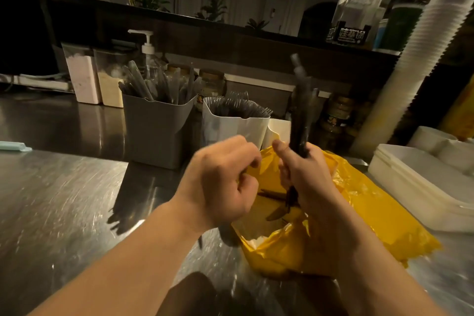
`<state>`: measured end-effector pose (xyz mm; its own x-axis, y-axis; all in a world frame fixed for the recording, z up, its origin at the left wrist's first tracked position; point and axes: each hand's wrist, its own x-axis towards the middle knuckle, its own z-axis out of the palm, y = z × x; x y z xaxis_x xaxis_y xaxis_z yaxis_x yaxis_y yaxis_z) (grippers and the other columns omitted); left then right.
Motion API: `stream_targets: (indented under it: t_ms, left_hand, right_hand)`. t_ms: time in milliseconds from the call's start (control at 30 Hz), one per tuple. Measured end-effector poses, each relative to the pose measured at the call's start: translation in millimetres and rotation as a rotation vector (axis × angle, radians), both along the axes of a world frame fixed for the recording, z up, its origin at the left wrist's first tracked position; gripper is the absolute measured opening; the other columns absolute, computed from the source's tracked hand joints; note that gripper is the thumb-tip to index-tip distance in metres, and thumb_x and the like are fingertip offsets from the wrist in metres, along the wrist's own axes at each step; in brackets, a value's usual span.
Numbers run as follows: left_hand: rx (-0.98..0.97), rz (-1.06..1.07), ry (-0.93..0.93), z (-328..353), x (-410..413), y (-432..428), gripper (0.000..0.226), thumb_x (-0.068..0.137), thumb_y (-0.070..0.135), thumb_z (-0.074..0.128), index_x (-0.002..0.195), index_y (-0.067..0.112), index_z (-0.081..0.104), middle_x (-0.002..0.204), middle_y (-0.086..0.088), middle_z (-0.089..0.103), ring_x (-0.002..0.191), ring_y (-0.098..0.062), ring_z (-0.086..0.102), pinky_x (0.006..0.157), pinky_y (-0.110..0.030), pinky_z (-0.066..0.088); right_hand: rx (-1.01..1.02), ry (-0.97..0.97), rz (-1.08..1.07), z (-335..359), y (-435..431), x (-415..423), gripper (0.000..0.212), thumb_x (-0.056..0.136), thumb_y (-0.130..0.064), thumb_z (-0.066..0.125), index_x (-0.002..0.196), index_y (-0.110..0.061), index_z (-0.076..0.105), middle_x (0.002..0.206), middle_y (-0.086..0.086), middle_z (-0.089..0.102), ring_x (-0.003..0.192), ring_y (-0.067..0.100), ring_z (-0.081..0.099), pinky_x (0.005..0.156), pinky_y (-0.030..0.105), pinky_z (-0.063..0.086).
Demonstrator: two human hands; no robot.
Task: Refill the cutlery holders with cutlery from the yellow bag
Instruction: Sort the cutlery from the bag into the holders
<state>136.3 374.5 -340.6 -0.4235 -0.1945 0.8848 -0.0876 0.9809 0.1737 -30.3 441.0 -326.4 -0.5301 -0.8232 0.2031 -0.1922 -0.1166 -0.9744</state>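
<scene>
A yellow plastic bag (364, 202) lies open on the steel counter, with dark cutlery showing in its mouth. My right hand (307, 174) grips a bundle of dark plastic cutlery (301, 110) upright above the bag; the bundle is blurred. My left hand (225, 182) is just left of it over the bag's mouth, fingers curled, and seems to pinch the bag's edge. Behind stand a grey holder (154, 133) full of wrapped cutlery and a white holder (230, 126) packed with clear forks.
Two powder containers (89, 79) and a pump bottle (147, 54) stand behind the grey holder. Jars (338, 115) line the back wall. A tall stack of white cups (420, 54) leans at right, above white foam boxes (420, 187). The steel counter (64, 200) stretches left.
</scene>
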Motion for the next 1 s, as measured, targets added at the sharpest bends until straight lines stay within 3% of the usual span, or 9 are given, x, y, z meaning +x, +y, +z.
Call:
stream_targets:
  t_ms: [100,133,200,300,467,567,667,800,1000]
  left_hand:
    - [0.295,-0.047,-0.365,-12.0,-9.5,7.0,0.012,0.084,0.015,0.059,0.096,0.018,0.062,0.087,0.005,0.057,0.078,-0.011,0.055,0.069,-0.027,0.055]
    - [0.427,-0.039,-0.496,-16.8,-13.7,8.7,0.020,0.088,0.018,0.061,0.108,0.021,0.061,0.102,0.006,0.061,0.094,-0.011,0.059,0.085,-0.026,0.056]
    - [0.607,-0.024,-0.637,-22.2,-20.4,12.7,0.051,0.091,0.024,0.065,0.140,0.025,0.049,0.136,0.009,0.053,0.127,-0.012,0.050,0.107,-0.024,0.042]
    - [0.775,-0.061,-0.690,-23.7,-31.7,15.4,0.070,0.092,0.033,0.068,0.151,0.030,0.032,0.142,0.013,0.043,0.134,-0.010,0.042,0.108,-0.026,0.037]
    - [0.937,0.008,-0.890,-21.2,-48.8,13.4,0.079,0.094,0.050,0.064,0.156,0.034,0.020,0.158,0.003,0.036,0.145,-0.029,0.038,0.115,-0.044,0.038]
    - [0.897,0.065,-0.982,-16.5,-57.9,11.5,0.065,0.100,0.035,0.059,0.156,0.032,0.025,0.154,-0.003,0.042,0.140,-0.031,0.043,0.115,-0.046,0.040]
    - [0.820,0.130,-1.104,-10.1,-68.4,13.4,0.068,0.098,0.014,0.060,0.156,0.025,0.028,0.154,-0.008,0.040,0.140,-0.034,0.042,0.115,-0.048,0.040]
    - [0.736,0.204,-1.183,-3.1,-80.8,19.6,0.058,0.092,0.013,0.066,0.145,0.017,0.043,0.141,-0.011,0.050,0.128,-0.034,0.051,0.106,-0.044,0.047]
    - [0.752,0.223,-1.230,4.2,-81.2,26.2,0.038,0.094,0.016,0.063,0.130,0.012,0.053,0.105,-0.008,0.054,0.097,-0.027,0.056,0.081,-0.034,0.050]
  right_hand:
    - [-0.104,-0.030,0.029,0.2,2.1,1.8,0.031,0.093,-0.032,0.066,0.075,-0.011,0.054,0.056,0.002,0.051,0.048,0.013,0.047,0.046,0.025,0.042]
    - [-0.114,-0.016,0.034,-1.2,1.6,1.6,0.031,0.093,-0.032,0.066,0.073,-0.011,0.055,0.057,0.003,0.053,0.049,0.014,0.050,0.048,0.026,0.045]
    - [-0.105,0.024,0.037,-5.1,-0.6,0.8,0.030,0.093,-0.031,0.067,0.072,-0.011,0.057,0.058,0.004,0.055,0.052,0.017,0.054,0.052,0.029,0.048]
    - [-0.077,0.055,-0.049,-8.0,-3.2,-2.8,0.031,0.092,-0.033,0.068,0.074,-0.010,0.058,0.056,0.002,0.056,0.051,0.017,0.054,0.054,0.032,0.049]
    - [-0.168,-0.045,-0.177,-3.8,-1.7,-16.4,0.034,0.093,-0.036,0.068,0.084,-0.003,0.061,0.056,0.003,0.053,0.049,0.017,0.050,0.048,0.029,0.045]
    - [-0.177,-0.043,-0.182,-4.5,-2.0,-16.8,0.032,0.087,-0.039,0.070,0.097,-0.010,0.065,0.058,0.002,0.056,0.050,0.014,0.053,0.050,0.028,0.048]
    - [-0.165,-0.039,-0.184,-5.8,-3.4,-16.8,0.031,0.086,-0.039,0.070,0.101,-0.013,0.065,0.063,0.005,0.060,0.053,0.016,0.058,0.054,0.028,0.052]
    - [-0.182,-0.039,-0.193,-6.0,-3.3,-17.3,0.020,0.091,-0.034,0.067,0.102,-0.018,0.064,0.061,0.001,0.062,0.055,0.017,0.061,0.058,0.032,0.055]
    - [-0.293,-0.113,-0.135,1.8,2.4,-17.2,0.031,0.084,-0.039,0.067,0.098,-0.012,0.064,0.059,0.001,0.051,0.049,0.012,0.047,0.047,0.028,0.042]
